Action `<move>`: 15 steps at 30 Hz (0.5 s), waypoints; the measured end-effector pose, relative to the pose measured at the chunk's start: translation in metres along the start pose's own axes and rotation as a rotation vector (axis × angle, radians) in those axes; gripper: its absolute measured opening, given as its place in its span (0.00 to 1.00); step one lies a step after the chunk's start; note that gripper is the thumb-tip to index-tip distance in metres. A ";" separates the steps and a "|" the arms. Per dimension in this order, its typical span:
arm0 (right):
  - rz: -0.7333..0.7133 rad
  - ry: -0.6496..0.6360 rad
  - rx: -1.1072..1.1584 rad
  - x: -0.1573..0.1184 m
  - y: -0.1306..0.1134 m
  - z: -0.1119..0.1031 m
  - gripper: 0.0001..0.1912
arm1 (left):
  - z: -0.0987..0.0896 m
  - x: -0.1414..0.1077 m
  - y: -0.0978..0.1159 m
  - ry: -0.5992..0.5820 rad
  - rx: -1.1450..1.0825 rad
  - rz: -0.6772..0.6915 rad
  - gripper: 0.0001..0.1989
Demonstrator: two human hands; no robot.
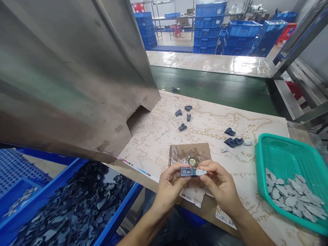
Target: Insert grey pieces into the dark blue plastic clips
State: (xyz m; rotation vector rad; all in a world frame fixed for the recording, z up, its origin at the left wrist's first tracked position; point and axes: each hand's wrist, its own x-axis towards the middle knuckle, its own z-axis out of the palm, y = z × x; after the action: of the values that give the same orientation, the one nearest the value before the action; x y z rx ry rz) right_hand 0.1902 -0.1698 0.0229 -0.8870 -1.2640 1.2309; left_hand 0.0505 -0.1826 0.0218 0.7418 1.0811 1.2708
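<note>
Between my two hands is a small part: a dark grey plastic piece [187,172] with a light grey tip piece [201,172] at its right end. My left hand [171,182] pinches the dark piece by its left side. The light tip is gripped by the fingers of my right hand [217,181]. The two pieces touch end to end; whether they are locked together I cannot tell. Just behind them a round metal disc [192,162] sits on a brown cardboard piece [176,153] covered with clear tape.
Loose dark pieces [233,142] lie on the map-printed sheet [205,123]. A green basket [261,171] of light grey pieces stands right; a blue bin [120,205] of dark parts is lower left. A metal panel [77,68] rises left. Beyond runs a green belt [217,87].
</note>
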 end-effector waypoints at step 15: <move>0.291 0.684 -0.521 0.184 -0.024 -0.051 0.08 | -0.009 0.166 0.047 -0.093 1.215 0.416 0.22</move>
State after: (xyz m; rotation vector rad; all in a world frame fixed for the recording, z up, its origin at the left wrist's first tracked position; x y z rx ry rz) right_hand 0.2230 0.0128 0.0751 -1.7438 -0.9080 0.6918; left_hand 0.0174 -0.0130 0.0247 1.9856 1.6530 0.7741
